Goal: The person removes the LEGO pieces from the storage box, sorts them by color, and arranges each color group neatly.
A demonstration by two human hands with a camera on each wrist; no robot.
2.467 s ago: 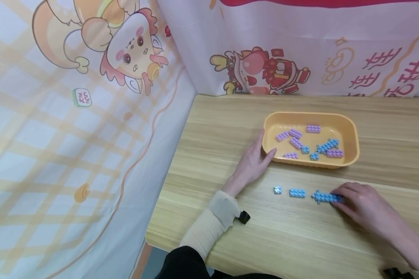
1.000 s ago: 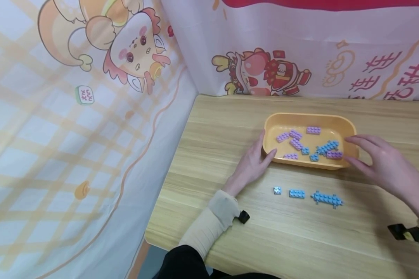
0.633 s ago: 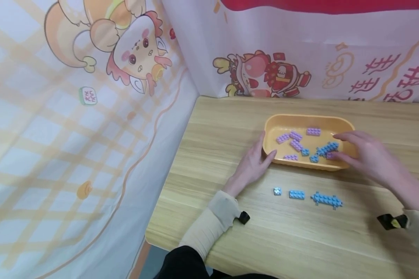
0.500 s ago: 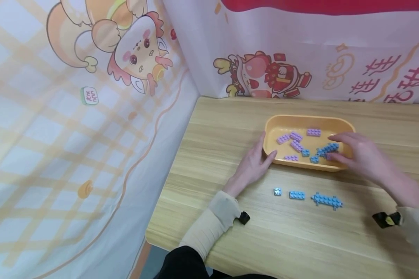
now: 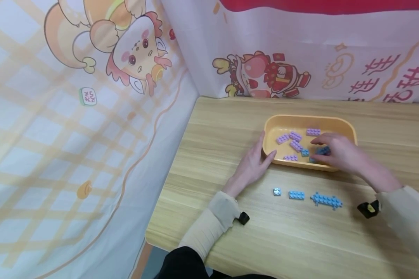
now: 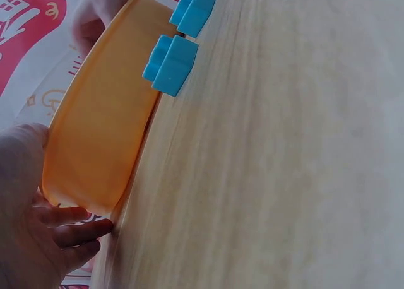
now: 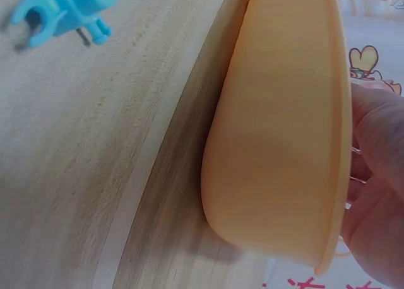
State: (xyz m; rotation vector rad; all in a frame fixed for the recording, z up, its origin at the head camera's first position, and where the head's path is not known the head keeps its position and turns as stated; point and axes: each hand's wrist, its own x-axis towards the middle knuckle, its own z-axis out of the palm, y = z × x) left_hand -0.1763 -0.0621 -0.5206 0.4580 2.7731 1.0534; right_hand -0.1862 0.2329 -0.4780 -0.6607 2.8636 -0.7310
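Observation:
My left hand (image 5: 250, 163) grips the left end of a yellow plastic tray (image 5: 347, 126), thumb at the front corner and fingers along the end wall. The left wrist view shows those fingers (image 6: 79, 233) against the tray's end. My right hand (image 5: 345, 153) reaches over the right side into the tray, thumb and index finger spread apart above blue bricks (image 5: 322, 150), which it partly covers. The tray wall hides its fingertips in the right wrist view. Several purple building bricks (image 5: 295, 145) and a small blue brick (image 5: 305, 152) lie left of the right hand.
On the wooden table (image 5: 209, 155), in front of the tray, a small blue square brick (image 5: 277, 192), a blue rectangular brick (image 5: 296, 195) and a long blue piece with side clips (image 5: 326, 200) lie in a row. A printed cloth (image 5: 265, 31) hangs behind the table.
My right hand has left the long blue piece on the table, moved up to the tray's right end, then leftward inside it over the bricks. The left hand stays at the tray.

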